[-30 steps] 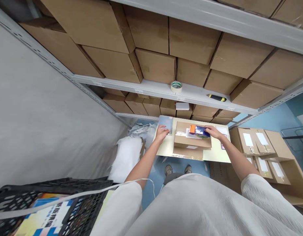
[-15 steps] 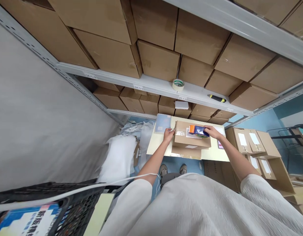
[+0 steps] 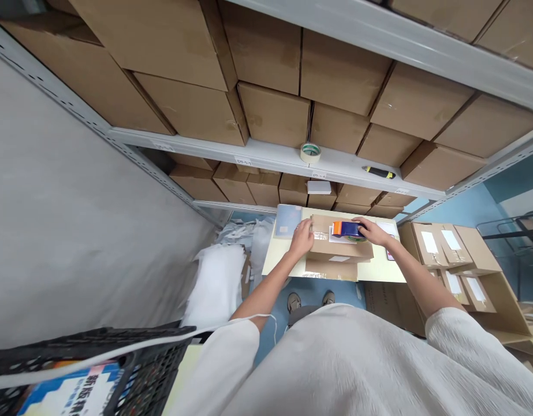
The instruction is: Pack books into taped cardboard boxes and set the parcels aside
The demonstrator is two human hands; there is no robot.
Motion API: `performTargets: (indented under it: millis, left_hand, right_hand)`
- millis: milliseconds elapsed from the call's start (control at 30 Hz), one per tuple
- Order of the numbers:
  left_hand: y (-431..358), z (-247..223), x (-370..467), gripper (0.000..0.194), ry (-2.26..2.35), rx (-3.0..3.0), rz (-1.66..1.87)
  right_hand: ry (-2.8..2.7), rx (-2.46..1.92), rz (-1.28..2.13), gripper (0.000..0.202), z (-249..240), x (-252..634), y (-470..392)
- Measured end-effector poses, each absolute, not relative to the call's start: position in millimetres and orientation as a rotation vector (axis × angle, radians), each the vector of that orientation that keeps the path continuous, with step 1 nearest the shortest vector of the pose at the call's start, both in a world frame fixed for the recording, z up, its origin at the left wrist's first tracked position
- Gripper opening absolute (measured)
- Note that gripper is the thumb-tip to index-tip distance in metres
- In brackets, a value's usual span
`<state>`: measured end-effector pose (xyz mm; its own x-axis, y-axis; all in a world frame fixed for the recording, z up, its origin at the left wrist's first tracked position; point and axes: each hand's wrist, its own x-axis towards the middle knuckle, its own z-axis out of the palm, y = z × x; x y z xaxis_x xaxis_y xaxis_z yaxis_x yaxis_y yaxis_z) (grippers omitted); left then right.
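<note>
A brown cardboard box with clear tape and a white label on top lies on the pale table. A tape dispenser, dark blue with an orange front, rests over the box's top. My right hand is closed round the dispenser's right end. At the box's left end, my left hand lies against the side and upper edge, with its fingers stretched out. Part of its fingertips is hidden. A flattened piece of cardboard shows below the box at the table's near edge.
Shelves of boxes rise in front, holding a tape roll and a yellow-black cutter. Labelled cartons stand at right. White packing sheets lie at left, near a black crate. A blue folder is on the table.
My left hand has gone from a pinch beside the box's left edge to lying against that end. My right hand stays on the tape dispenser. The view has shifted slightly.
</note>
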<state>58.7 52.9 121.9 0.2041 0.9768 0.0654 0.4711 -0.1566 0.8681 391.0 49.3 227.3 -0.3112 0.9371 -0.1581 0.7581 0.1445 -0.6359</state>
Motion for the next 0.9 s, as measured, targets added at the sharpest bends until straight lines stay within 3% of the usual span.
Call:
performTargets:
  millis: [200,367,467,900]
  left_hand:
    - [52,133,72,0.077,1.185,2.086,0.549]
    - [54,124,68,0.088,1.217,2.133,0.399]
    - [56,121,67,0.091,1.223,2.140,0.359]
    - [61,121,73,0.093,1.285,2.168,0.263]
  right_hand:
    - [-2.481,-1.655,0.649,0.060,222,379,42]
    - [-2.556,-1.536,0.767,0.075,225,389,48]
    - [-2.560,-1.500,0.808,0.082,233,399,50]
    - [-2.612,-1.501,0.750,0.073,245,461,34]
